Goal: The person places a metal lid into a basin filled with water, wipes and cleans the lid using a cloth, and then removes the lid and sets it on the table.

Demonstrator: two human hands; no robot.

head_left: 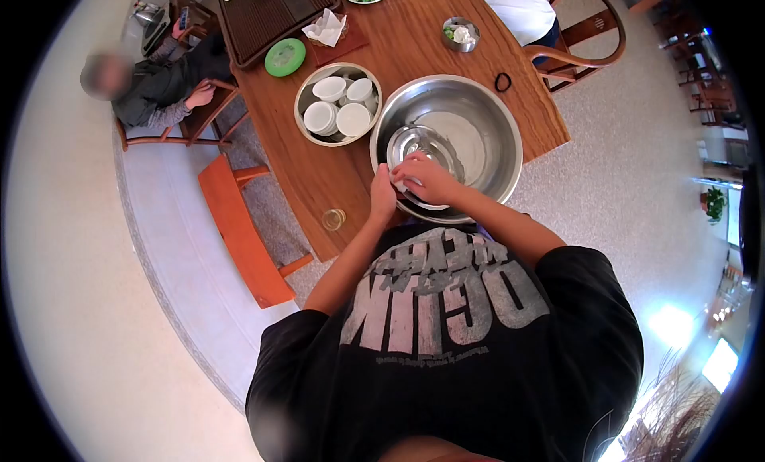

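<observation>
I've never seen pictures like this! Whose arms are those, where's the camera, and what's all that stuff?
No robot here: those are a person's own left hand and right hand. The camera is worn on their head, looking down, so their black shirt shows. On the wooden table stand a big metal basin with a smaller metal bowl inside, and a round tub of white dishes. Both hands are at the smaller bowl, but exactly what they hold is hard to see.
</observation>
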